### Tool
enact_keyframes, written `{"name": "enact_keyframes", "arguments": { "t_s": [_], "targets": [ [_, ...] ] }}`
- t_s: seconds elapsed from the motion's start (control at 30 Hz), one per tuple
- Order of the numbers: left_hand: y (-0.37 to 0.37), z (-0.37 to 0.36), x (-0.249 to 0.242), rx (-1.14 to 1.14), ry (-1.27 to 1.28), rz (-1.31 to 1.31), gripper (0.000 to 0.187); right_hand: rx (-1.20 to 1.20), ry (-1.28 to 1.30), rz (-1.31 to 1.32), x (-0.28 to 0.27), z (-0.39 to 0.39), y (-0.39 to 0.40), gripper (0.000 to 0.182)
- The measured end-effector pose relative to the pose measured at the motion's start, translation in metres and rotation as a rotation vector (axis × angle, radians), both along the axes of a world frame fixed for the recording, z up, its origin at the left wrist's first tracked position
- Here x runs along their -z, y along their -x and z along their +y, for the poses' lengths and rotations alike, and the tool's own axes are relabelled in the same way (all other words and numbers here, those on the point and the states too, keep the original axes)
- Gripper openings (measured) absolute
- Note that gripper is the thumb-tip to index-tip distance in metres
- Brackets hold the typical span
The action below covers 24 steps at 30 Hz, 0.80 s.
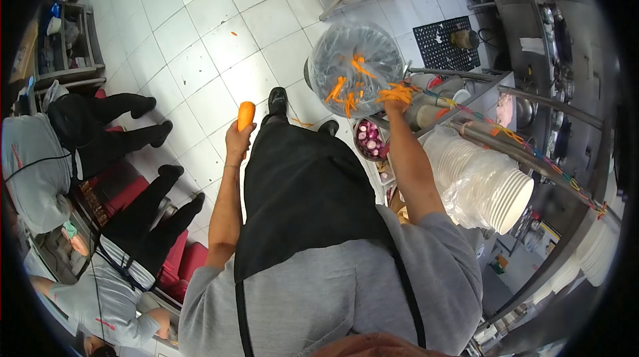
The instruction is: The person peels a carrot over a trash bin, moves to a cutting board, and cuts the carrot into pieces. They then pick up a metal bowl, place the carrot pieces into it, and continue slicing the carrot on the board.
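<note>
My left hand (237, 140) is wrapped round a thick orange carrot (246, 114), its blunt end pointing up and away from me. At the right edge of a bin lined with a clear plastic bag (323, 47), my right hand (397, 106) is closed on a bunch of carrot peelings (395, 92). The peelings cover its fingers, so I cannot see whether a tool is also in them. More orange strips (359, 66) lie in the bag. A bowl of cut red onions (370, 138) stands just below my right hand.
Stacked white tubs in plastic (476, 180) and a metal rack rail (556, 164) flank my right arm. Two co-workers in grey shirts (33, 164) are at the left. A black perforated mat (439, 50) lies beyond the bin. Orange scraps (303, 123) dot the tiled floor.
</note>
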<state>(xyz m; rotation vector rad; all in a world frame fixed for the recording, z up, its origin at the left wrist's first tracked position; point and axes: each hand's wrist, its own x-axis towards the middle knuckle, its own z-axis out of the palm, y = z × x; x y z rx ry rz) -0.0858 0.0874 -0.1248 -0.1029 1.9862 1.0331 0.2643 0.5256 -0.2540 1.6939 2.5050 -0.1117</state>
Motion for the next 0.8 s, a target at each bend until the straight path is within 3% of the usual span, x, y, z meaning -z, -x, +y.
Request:
{"name": "enact_keyframes", "arguments": {
  "t_s": [0.1,0.2,0.4,0.5,0.6,0.7,0.8],
  "targets": [
    [0.015,0.016,0.003,0.033,-0.031,0.059,0.038,-0.244,-0.61,-0.081,-0.071,-0.017,0.035,0.039],
    [0.025,0.013,0.005,0.069,-0.034,0.059,0.04,-0.091,-0.215,-0.268,-0.063,-0.011,0.012,0.029],
    [0.047,0.006,-0.005,0.093,0.051,0.009,0.037,-0.079,0.038,-0.717,-0.119,0.003,0.033,0.027],
    [0.058,0.005,0.01,0.119,0.069,0.024,0.037,-0.135,-0.1,-0.583,-0.157,-0.002,0.044,0.028],
    [0.064,0.003,0.003,0.137,0.069,0.014,0.036,-0.029,0.14,-0.707,-0.136,0.003,0.037,0.028],
    [0.072,0.013,0.005,0.144,0.042,0.026,0.035,0.205,0.005,-0.364,-0.111,0.0,0.03,0.03],
    [0.078,0.014,-0.002,0.147,0.014,-0.028,0.034,0.106,0.23,-0.308,-0.092,-0.004,0.027,0.037]
  ]
}}
